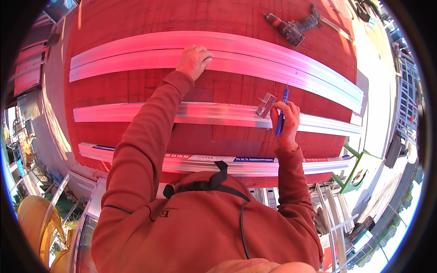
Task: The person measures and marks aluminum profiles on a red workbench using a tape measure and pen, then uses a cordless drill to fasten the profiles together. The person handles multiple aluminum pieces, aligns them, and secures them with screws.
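Note:
Across the far part of the red tabletop lies a pair of long silvery aluminium profiles (255, 57), side by side. My left hand (195, 61) is on the near one, its fingers bent and closed at the profile; their tips are partly hidden. My right hand (287, 123) is closed round a blue thin-tipped marker pen (280, 119), its tip pointing away from me toward the far profiles. At that hand's fingertips is a small angular metal piece (266, 105), over a middle aluminium profile (218, 114). Whether the fingers grip this piece too, I cannot tell.
Nearest my body, another profile (218, 169) with printed film runs along the red tabletop (195, 88). A cordless drill (290, 31) lies at the far right beside a hammer (330, 22). A green-framed board (359, 173) stands off the table's right edge.

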The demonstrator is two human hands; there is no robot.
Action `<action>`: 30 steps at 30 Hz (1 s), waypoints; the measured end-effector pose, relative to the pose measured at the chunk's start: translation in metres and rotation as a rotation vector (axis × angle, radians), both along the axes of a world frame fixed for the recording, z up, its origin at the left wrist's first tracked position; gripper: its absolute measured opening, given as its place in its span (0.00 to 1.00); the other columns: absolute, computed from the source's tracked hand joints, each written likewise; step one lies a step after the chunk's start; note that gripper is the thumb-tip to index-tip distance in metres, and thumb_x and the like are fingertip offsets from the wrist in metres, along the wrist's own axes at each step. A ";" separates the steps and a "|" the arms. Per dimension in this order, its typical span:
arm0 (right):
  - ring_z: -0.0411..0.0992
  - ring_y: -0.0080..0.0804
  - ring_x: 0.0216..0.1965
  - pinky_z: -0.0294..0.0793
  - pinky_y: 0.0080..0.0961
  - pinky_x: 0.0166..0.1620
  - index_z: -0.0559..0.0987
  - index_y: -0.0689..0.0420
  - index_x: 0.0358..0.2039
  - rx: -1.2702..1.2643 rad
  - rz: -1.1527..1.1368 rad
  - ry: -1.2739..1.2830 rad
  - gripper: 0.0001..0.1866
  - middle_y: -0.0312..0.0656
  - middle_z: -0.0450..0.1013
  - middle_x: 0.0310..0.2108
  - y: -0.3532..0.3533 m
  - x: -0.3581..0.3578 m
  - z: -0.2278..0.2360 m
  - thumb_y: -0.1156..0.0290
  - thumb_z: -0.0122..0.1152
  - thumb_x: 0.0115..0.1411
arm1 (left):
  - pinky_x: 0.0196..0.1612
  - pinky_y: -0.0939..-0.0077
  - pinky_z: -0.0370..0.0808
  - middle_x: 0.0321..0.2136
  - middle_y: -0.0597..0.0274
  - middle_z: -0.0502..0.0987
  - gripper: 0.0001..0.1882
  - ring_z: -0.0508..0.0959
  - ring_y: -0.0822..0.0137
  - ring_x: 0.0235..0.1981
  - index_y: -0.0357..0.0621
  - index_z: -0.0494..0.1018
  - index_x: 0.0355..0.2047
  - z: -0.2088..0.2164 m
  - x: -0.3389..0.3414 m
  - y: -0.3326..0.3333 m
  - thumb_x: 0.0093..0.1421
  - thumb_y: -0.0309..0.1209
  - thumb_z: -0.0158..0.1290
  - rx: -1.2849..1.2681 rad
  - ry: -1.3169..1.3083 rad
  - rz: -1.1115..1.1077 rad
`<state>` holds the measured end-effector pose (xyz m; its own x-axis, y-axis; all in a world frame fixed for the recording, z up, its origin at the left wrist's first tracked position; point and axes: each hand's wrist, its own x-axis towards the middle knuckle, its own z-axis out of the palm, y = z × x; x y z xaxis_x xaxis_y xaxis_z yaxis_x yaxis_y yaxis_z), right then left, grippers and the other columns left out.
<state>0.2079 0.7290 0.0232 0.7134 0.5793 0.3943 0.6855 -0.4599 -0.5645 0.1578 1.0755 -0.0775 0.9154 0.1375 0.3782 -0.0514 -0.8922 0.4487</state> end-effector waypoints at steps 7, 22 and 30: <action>0.72 0.42 0.37 0.67 0.35 0.44 0.78 0.54 0.37 -0.082 0.076 0.021 0.09 0.41 0.74 0.33 0.027 0.020 -0.021 0.77 0.66 0.55 | 0.40 0.63 0.71 0.31 0.64 0.77 0.05 0.75 0.58 0.36 0.45 0.78 0.31 0.000 -0.019 -0.069 0.54 0.26 0.62 -0.164 0.028 -0.125; 0.71 0.44 0.37 0.66 0.39 0.43 0.78 0.52 0.37 -0.163 0.181 0.065 0.10 0.41 0.71 0.31 0.063 0.035 -0.063 0.75 0.67 0.53 | 0.39 0.67 0.72 0.33 0.68 0.79 0.10 0.76 0.63 0.36 0.48 0.78 0.32 0.004 -0.012 -0.088 0.48 0.25 0.64 -0.223 0.026 -0.147; 0.69 0.43 0.37 0.65 0.38 0.43 0.80 0.49 0.36 -0.192 0.163 0.061 0.09 0.39 0.70 0.31 0.058 0.041 -0.074 0.72 0.67 0.52 | 0.37 0.70 0.72 0.31 0.72 0.78 0.10 0.76 0.66 0.34 0.51 0.77 0.31 0.005 -0.009 -0.090 0.47 0.26 0.64 -0.182 0.034 -0.133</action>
